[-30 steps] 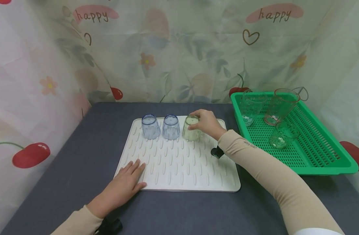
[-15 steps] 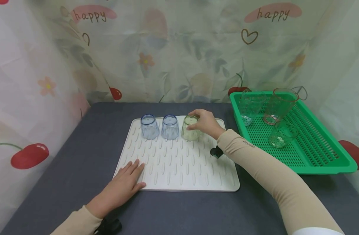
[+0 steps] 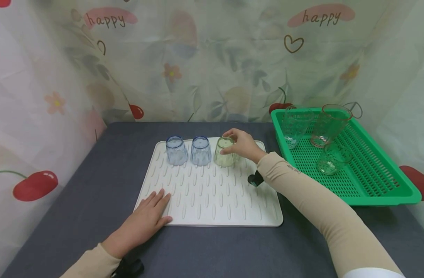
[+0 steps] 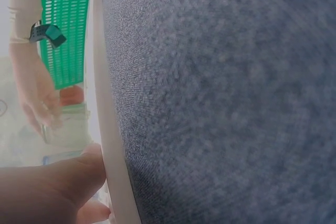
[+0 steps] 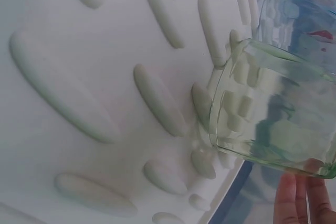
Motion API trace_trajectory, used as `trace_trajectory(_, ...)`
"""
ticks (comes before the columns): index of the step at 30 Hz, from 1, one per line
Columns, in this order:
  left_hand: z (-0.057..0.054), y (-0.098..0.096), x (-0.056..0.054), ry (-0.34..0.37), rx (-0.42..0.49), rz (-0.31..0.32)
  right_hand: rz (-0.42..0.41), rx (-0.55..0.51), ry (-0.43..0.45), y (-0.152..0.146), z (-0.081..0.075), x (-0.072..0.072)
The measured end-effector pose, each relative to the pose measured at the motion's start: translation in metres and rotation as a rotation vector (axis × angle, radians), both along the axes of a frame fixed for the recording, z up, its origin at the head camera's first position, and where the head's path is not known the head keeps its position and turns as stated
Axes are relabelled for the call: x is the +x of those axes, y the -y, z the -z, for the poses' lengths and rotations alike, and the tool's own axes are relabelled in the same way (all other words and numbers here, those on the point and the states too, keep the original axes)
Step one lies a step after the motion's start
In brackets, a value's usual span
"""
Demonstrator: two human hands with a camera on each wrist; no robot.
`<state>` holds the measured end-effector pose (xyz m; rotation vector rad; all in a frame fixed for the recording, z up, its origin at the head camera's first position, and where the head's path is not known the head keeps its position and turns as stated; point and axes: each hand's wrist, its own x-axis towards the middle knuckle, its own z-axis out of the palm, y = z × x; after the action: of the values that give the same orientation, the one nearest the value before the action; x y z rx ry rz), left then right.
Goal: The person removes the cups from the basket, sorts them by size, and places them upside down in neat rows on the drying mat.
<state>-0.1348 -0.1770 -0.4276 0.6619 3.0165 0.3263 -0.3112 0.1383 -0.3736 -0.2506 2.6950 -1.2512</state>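
Note:
My right hand [image 3: 244, 146] grips a pale green drinking glass [image 3: 224, 154] near its top, thumb on the near side and fingers behind. The glass stands upside down on a white ridged drying mat [image 3: 212, 193], as the right wrist view [image 5: 273, 114] also shows. To its left, two upside-down blue glasses, one [image 3: 201, 152] beside it and another [image 3: 177, 152] farther left, stand in a row along the mat's back edge. My left hand [image 3: 146, 216] lies with extended fingers on the mat's front left corner; its thumb [image 4: 92, 169] touches the mat near the rim.
At the right stands a green perforated basket [image 3: 375, 200]. Inside are a clear glass [image 3: 296, 125], a tall glass with a reddish rim [image 3: 331, 125] and a smaller clear glass [image 3: 333, 160]. The dark tabletop [image 3: 205, 251] meets a printed curtain [image 3: 212, 77] behind.
Both hands and the green glass hold their places on the mat. Only the head view has shifted very slightly.

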Motion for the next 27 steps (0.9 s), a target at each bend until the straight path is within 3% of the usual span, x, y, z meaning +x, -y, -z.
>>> trace_trajectory(27,-0.0023,-0.0018,0.0014,0.011,-0.014,-0.006,0.003,-0.040,0.043,0.0007,0.0006,-0.0020)
